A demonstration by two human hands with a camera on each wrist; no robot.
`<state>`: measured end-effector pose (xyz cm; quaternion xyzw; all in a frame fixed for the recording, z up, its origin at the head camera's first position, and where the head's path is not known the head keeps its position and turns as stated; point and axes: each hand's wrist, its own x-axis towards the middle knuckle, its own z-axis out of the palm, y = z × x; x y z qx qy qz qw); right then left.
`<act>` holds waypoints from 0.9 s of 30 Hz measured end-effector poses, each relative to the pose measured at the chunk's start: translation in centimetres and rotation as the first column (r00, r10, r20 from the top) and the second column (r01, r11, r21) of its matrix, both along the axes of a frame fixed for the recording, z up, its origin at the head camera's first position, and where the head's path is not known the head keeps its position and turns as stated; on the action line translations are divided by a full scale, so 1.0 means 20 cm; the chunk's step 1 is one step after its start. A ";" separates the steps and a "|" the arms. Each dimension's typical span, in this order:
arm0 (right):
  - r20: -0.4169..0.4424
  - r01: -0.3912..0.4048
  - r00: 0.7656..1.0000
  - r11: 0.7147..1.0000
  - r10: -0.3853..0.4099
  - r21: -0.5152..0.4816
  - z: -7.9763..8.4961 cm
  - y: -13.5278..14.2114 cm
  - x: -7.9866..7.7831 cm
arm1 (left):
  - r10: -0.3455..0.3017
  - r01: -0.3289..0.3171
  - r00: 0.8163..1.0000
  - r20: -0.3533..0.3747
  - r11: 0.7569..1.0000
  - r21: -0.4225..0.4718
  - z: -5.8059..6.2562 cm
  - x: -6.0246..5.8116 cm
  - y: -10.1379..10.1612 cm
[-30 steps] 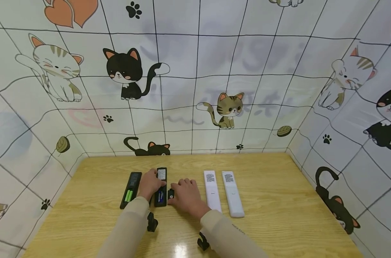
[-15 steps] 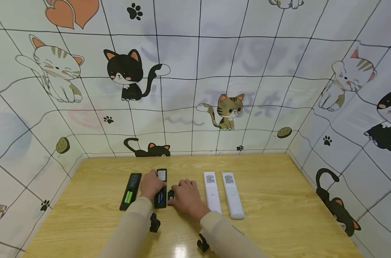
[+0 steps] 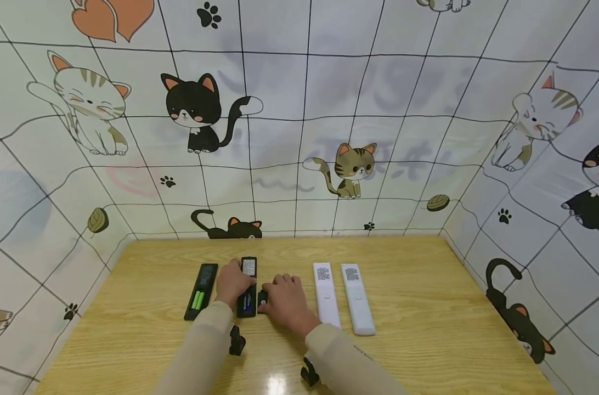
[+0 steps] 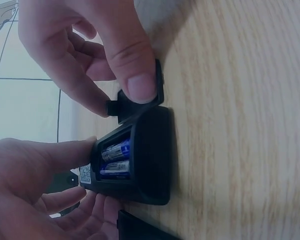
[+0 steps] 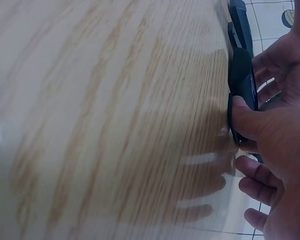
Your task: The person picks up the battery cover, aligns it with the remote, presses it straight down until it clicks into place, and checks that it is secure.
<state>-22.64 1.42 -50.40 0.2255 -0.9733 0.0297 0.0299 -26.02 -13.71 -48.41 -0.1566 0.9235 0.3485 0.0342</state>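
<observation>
A black remote control (image 3: 247, 303) lies back up on the table, its battery bay uncovered with blue batteries (image 4: 116, 159) inside. My left hand (image 3: 233, 283) grips this remote by its sides, thumb on the right edge. Just to the right, my right hand (image 3: 286, 302) pinches a small black battery cover (image 4: 140, 111) between thumb and finger. The cover stands beside the remote's edge, its tab showing in the left wrist view; whether the two touch I cannot tell. The right thumb (image 5: 245, 120) presses on the cover's face in the right wrist view.
Left of my left hand lies another black remote (image 3: 201, 292) with green batteries (image 3: 198, 300) in its uncovered bay. Two white remotes (image 3: 326, 293) lie back up to the right. A dark flat piece (image 4: 140, 227) shows beside the held remote. Cat-patterned walls surround the wooden table (image 3: 428, 318).
Both hands keep almost the same place on the remote and the battery cover. The left forearm has shifted slightly to the right, and the head view has moved a little.
</observation>
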 end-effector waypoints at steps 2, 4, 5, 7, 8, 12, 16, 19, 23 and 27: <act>0.008 -0.001 1.000 1.000 0.001 -0.003 0.00 0.00 0.00 | 0.000 0.000 1.000 -0.005 1.000 0.000 0.00 0.00 0.00; 0.016 -0.003 1.000 1.000 0.003 -0.003 0.00 -0.01 -0.01 | -0.001 0.001 1.000 -0.010 1.000 -0.001 -0.01 -0.01 -0.01; 0.020 -0.003 1.000 1.000 0.003 -0.001 0.00 -0.01 -0.01 | -0.003 0.003 1.000 -0.013 1.000 -0.003 -0.01 -0.01 -0.01; 0.024 -0.005 1.000 1.000 0.005 -0.001 0.00 -0.01 -0.01 | -0.006 0.006 1.000 -0.014 1.000 -0.003 -0.01 -0.01 -0.01; 0.024 -0.005 1.000 1.000 0.005 -0.002 0.00 -0.01 -0.01 | -0.007 0.007 1.000 -0.013 1.000 -0.002 0.00 -0.01 -0.01; 0.017 -0.011 1.000 1.000 0.011 -0.025 0.00 -0.01 -0.02 | -0.007 0.006 1.000 0.003 1.000 0.008 0.00 -0.01 -0.01; 0.008 -0.011 1.000 0.999 0.012 -0.034 -0.01 -0.01 -0.03 | 0.003 -0.004 1.000 0.023 0.999 0.037 0.01 -0.01 -0.02; 0.008 -0.007 1.000 0.999 0.008 -0.036 -0.02 -0.01 -0.03 | 0.006 -0.007 1.000 0.026 0.999 0.048 0.01 0.00 -0.02; 0.020 -0.003 1.000 0.998 0.004 -0.060 -0.02 -0.01 -0.04 | -0.002 0.001 1.000 0.030 0.999 0.035 0.00 0.00 -0.03; 0.032 0.000 0.999 0.997 0.002 -0.077 -0.01 -0.01 -0.04 | -0.008 0.007 0.999 0.037 1.000 0.026 -0.01 -0.01 -0.03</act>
